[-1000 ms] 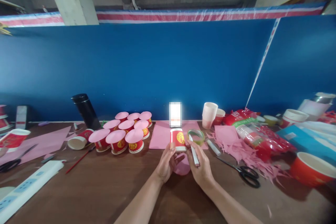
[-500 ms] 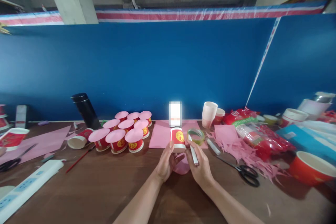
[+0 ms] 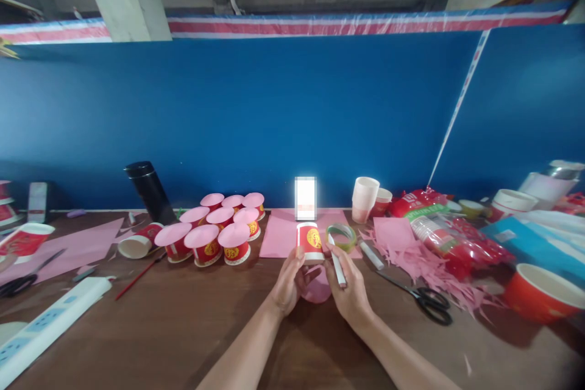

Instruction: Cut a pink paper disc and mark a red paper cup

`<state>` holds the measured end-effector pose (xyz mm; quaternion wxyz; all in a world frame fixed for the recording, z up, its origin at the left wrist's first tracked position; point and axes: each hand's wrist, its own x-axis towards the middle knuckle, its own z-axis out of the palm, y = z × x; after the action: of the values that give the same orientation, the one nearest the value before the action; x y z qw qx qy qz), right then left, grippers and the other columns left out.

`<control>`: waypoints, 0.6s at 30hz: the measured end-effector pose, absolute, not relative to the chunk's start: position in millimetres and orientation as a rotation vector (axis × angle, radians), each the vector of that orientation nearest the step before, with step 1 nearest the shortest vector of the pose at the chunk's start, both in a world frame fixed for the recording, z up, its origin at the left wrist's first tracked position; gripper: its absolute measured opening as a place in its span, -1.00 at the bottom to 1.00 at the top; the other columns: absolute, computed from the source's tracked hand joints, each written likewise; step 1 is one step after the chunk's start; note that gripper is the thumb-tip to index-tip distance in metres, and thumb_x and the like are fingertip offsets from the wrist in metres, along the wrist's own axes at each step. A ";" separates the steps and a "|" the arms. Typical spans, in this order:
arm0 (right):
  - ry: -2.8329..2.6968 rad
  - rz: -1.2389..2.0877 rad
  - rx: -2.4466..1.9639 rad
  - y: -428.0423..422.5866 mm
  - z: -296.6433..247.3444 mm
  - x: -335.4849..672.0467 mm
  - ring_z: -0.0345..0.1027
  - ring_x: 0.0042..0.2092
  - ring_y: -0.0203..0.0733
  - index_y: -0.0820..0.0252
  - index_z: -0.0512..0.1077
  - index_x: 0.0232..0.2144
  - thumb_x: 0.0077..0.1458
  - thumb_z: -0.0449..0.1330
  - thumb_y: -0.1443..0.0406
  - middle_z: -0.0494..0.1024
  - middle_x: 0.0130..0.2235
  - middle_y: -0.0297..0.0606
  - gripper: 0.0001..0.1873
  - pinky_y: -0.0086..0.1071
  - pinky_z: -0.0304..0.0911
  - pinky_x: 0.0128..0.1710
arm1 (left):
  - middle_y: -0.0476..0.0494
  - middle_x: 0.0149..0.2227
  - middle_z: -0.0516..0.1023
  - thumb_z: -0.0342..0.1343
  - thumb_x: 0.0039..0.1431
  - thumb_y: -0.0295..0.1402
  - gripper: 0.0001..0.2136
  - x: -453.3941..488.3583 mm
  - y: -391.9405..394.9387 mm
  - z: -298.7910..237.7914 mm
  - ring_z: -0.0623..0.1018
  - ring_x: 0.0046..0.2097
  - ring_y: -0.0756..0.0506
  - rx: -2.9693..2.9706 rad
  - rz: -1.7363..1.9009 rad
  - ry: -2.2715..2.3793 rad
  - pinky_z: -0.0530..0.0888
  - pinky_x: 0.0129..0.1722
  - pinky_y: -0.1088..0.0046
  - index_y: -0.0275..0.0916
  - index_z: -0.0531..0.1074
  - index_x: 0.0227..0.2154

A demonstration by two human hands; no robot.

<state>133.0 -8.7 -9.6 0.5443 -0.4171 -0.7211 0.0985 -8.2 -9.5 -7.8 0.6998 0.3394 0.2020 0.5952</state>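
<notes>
My left hand (image 3: pixel 289 283) is closed round a red paper cup (image 3: pixel 309 242) with a gold emblem, held upside down above the brown table (image 3: pixel 183 335). A pink paper circle (image 3: pixel 317 289) hangs below the cup between my two hands. My right hand (image 3: pixel 350 289) touches the cup's right side and pinches a white glue stick (image 3: pixel 337 265) between its fingers. A roll of clear tape (image 3: pixel 342 236) lies just behind the right hand on a pink paper sheet (image 3: pixel 281 236).
Several upturned red cups topped with pink circles (image 3: pixel 214 234) stand at the left. Black scissors (image 3: pixel 423 301), pink paper scraps (image 3: pixel 411 256) and a red bowl (image 3: pixel 542 292) lie right. A white power strip (image 3: pixel 46 329), black flask (image 3: pixel 148 192) and stacked white cups (image 3: pixel 364 199) are about.
Almost nothing has moved. The cup has turned very slightly in my hands and both hands stay in the same place.
</notes>
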 end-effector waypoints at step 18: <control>-1.718 0.210 -0.989 -8.4 -10.6 131.4 0.35 -0.06 -0.08 0.19 0.28 -0.02 0.12 0.04 0.32 0.45 -0.09 -0.08 -0.66 -0.22 0.30 -0.08 | -0.19 -0.12 0.49 0.01 0.14 -0.31 -0.74 -8.7 -9.8 -9.7 0.47 -0.08 -0.16 0.755 1.329 0.458 0.30 -0.01 0.18 -0.18 0.35 -0.10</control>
<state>131.4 -8.4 -10.6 0.5430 -0.4165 -0.7238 0.0885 -8.7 -9.8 -9.7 0.6983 0.3386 0.2055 0.5962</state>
